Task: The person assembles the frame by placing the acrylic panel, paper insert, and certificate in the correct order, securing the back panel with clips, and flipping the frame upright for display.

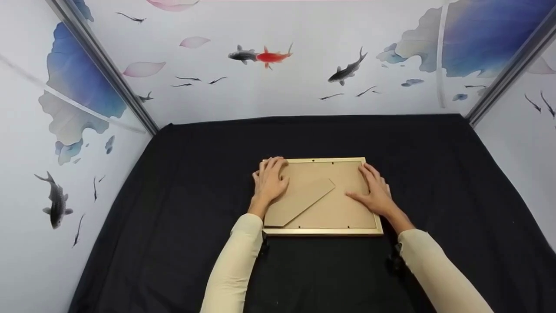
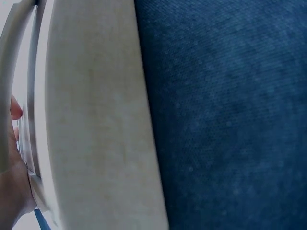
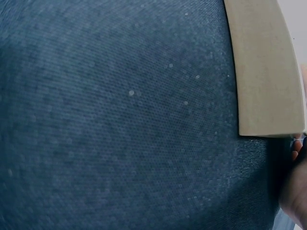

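A picture frame lies face down on the black cloth in the head view, its gold rim surrounding a brown backboard. A flat easel leg is folded against the board's left part. My left hand grips the left side near the far corner. On the right side, my right hand holds the rim, its thumb over the board. Both wrist views show the frame's outer side close up, with the left hand and right hand only partly visible. The frame's front is hidden.
Black cloth covers the table around the frame. White panels with painted fish and leaves stand at the back and both sides, joined by grey metal posts.
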The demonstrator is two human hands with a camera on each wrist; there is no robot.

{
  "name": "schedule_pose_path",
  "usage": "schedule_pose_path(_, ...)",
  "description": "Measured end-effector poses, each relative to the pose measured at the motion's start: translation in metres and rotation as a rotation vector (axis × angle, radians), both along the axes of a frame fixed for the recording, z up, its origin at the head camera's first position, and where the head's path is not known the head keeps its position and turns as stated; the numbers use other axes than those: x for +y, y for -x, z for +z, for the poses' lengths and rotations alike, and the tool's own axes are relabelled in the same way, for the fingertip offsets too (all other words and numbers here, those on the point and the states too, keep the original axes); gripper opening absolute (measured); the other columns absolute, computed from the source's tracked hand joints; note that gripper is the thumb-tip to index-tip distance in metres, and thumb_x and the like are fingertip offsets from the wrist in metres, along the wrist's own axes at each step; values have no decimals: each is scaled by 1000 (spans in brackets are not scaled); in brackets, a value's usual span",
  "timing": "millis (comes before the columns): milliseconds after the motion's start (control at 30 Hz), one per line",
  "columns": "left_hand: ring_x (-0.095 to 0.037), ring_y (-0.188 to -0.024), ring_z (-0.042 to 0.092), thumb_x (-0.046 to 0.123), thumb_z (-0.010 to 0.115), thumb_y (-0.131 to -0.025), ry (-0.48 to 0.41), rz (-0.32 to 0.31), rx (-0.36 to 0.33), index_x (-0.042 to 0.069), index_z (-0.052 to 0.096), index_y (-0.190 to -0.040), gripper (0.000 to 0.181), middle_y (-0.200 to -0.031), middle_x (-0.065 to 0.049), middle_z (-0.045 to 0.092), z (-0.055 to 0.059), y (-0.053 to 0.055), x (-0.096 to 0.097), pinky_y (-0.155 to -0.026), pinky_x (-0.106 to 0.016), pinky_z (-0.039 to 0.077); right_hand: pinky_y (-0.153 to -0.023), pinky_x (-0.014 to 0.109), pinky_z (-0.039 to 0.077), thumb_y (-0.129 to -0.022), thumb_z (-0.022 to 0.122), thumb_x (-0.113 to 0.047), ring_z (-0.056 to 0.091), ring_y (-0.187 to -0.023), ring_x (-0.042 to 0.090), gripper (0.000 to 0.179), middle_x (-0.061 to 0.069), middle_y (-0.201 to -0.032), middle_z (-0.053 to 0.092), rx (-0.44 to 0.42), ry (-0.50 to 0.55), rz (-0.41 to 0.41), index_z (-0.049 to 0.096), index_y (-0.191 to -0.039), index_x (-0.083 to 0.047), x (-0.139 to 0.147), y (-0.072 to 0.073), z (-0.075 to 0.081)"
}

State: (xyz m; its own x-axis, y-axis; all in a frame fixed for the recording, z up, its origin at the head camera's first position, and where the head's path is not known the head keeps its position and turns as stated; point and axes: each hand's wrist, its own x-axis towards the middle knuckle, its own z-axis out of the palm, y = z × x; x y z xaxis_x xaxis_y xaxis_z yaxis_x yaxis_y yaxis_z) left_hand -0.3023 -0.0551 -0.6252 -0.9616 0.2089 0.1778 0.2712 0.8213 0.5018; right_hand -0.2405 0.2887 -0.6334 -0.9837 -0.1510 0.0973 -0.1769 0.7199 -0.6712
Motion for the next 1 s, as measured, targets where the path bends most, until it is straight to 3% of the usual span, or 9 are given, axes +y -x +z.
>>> schedule_pose_path(467, -24, -139, 32, 18, 55, -100, 3, 2, 19, 25, 66, -133, 35, -148, 5, 49, 0, -3, 1, -100, -62, 31, -103, 65, 18, -89, 79, -45, 24, -140, 46, 94, 17, -164, 16, 6, 0, 7, 31, -158, -3, 1, -3, -1)
schedule_pose_path(667, -25, -140, 32, 19, 59, -99, 3, -11, 26, 25, 67, -131, 34, -147, 4, 49, 1, -2, 0, -101, -61, 31, -103, 65, 18, -88, 80, -44, 24, -140, 46, 94, 16, -164, 17, 13, 8, 3, 32, -158, -3, 1, -2, 1)
schedule_pose_path(1000, -24, -139, 32, 44, 68, -97, 13, -27, 34, 25, 67, -128, 37, -147, 4, 49, -3, 0, -3, -101, -61, 31, -103, 65, 18, -88, 80, -40, 24, -139, 46, 92, 17, -164, 17, 13, 8, -3, 32, -157, -2, -1, -3, 1)
